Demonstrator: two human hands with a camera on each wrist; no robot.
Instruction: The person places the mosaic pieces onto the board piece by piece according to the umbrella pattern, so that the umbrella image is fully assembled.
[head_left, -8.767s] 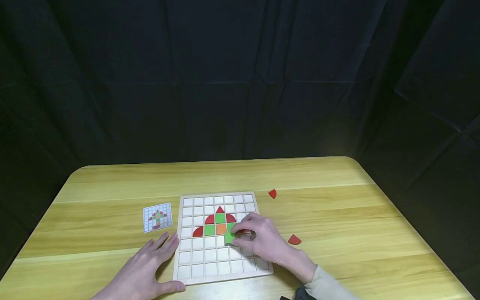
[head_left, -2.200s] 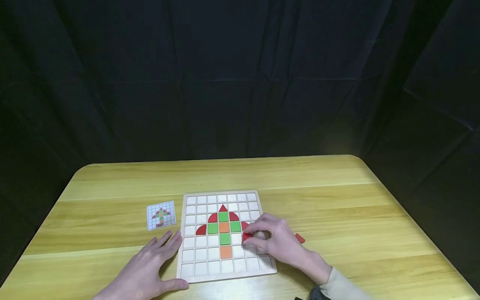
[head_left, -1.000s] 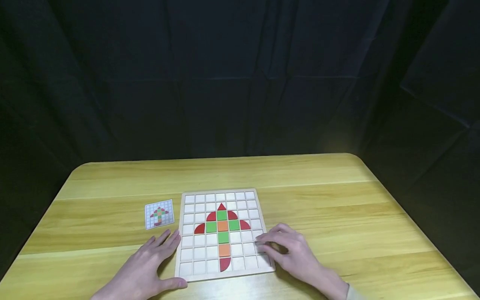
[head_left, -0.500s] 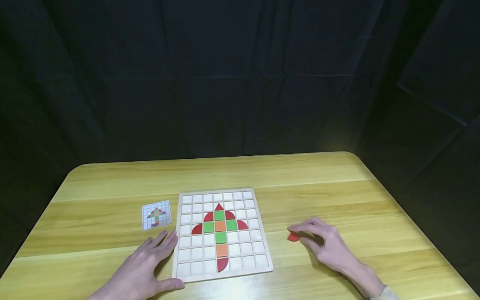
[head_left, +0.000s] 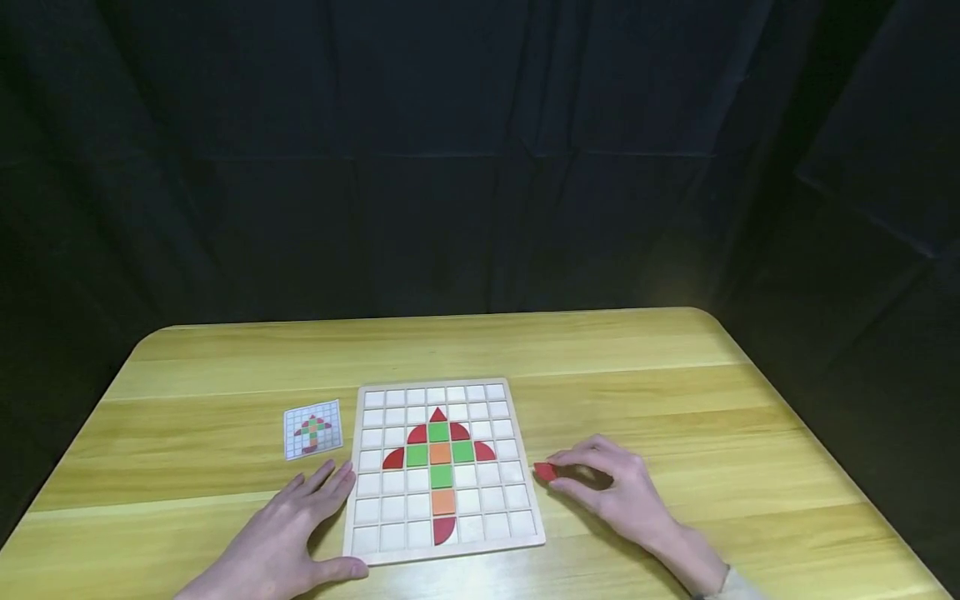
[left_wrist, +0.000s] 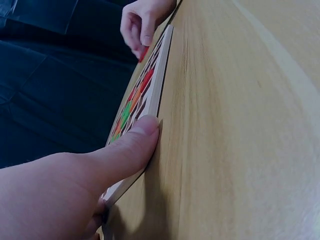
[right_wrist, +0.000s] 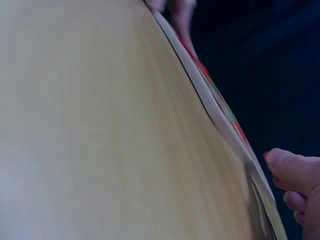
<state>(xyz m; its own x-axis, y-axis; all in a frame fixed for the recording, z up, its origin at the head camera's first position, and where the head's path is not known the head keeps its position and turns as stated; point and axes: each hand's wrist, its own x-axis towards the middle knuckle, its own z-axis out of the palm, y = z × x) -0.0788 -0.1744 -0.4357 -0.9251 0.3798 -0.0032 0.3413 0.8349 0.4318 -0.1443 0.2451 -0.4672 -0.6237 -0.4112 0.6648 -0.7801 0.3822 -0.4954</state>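
My right hand (head_left: 618, 492) pinches a red quarter-circle tile (head_left: 545, 472) between thumb and fingertips, just off the right edge of the gridded wooden board (head_left: 492, 497). In the left wrist view the red tile also shows beyond the board. My left hand (head_left: 281, 537) lies with fingers extended along the board's left edge, its thumb (left_wrist: 135, 147) against the front left corner. On the board, a red triangle (head_left: 438, 414) tops a column of green and orange squares ending in a red quarter-circle (head_left: 444, 530). Green squares and red quarter-circles spread to both sides.
A small printed card (head_left: 312, 430) with a similar arrow-like figure on a grid lies left of the board, above my left fingers. The wooden table (head_left: 652, 392) has rounded far corners. A dark curtain (head_left: 450, 167) hangs behind it.
Green and orange squares and a red quarter-circle were added down the central column. My right hand then took the red tile from the table at right and carried it left. My left hand stayed.
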